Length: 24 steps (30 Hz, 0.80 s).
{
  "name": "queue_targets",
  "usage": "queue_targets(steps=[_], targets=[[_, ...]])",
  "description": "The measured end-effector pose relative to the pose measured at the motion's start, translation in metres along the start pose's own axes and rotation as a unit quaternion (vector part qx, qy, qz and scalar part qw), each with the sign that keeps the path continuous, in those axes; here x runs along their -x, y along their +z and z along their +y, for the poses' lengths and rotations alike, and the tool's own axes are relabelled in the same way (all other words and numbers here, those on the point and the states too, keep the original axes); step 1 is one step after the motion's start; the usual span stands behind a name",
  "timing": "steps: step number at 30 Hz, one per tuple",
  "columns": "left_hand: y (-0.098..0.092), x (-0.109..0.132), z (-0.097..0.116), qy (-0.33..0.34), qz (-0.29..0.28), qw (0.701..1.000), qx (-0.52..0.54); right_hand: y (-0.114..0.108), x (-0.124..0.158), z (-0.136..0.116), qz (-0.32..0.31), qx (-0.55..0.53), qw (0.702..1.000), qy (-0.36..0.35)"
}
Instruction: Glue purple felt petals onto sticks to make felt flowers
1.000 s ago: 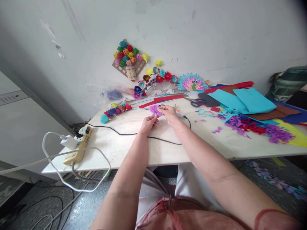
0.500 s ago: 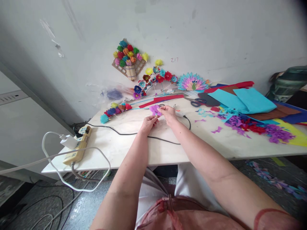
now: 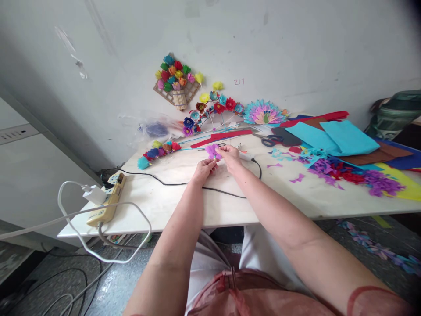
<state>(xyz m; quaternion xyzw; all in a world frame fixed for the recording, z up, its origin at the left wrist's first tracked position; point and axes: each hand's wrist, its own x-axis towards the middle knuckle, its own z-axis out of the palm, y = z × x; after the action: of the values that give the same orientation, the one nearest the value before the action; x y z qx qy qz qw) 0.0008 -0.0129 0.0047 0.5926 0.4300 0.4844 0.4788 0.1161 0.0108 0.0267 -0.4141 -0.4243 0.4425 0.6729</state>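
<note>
Both my hands meet over the middle of the table around a purple paper flower. My left hand pinches it from below, at its base, where a stem seems to be. With closed fingertips, my right hand grips the petals on the flower's right side. Behind the flower the loop of a dark scissor handle partly shows. A black cable passes under my forearms, its plug end lying right of my right hand. Small purple paper pieces lie farther right.
A power strip with a white charger and looping cord sits at the left edge. Finished paper flowers lie left of centre, more along the wall. Cut scraps, blue sheets and scissors occupy the right.
Both hands keep their hold on the purple paper flower. The flower and the right hand's fingers have shifted very slightly; all else looks the same.
</note>
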Motion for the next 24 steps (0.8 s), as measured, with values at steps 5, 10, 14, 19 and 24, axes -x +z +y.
queue_targets(steps=[5, 10, 14, 19, 24], targets=[[-0.001, -0.001, -0.002, 0.003, -0.003, 1.0, 0.001, 0.001, 0.0, 0.001, 0.0, 0.019, 1.0, -0.003], [0.0, 0.0, 0.0, 0.0, 0.0, 1.0, 0.0, 0.001, -0.002, 0.003, 0.001, 0.017, 1.0, -0.006], [0.0, 0.001, 0.002, 0.002, -0.002, 1.0, 0.0, 0.001, -0.004, 0.006, 0.01, 0.024, 0.999, -0.02], [0.0, 0.0, -0.001, 0.001, 0.003, 1.0, 0.004, 0.0, -0.006, 0.008, 0.022, 0.041, 0.998, -0.03], [-0.001, -0.001, -0.002, -0.001, 0.009, 1.0, 0.009, -0.006, -0.011, 0.009, 0.032, 0.112, 0.988, -0.098]])
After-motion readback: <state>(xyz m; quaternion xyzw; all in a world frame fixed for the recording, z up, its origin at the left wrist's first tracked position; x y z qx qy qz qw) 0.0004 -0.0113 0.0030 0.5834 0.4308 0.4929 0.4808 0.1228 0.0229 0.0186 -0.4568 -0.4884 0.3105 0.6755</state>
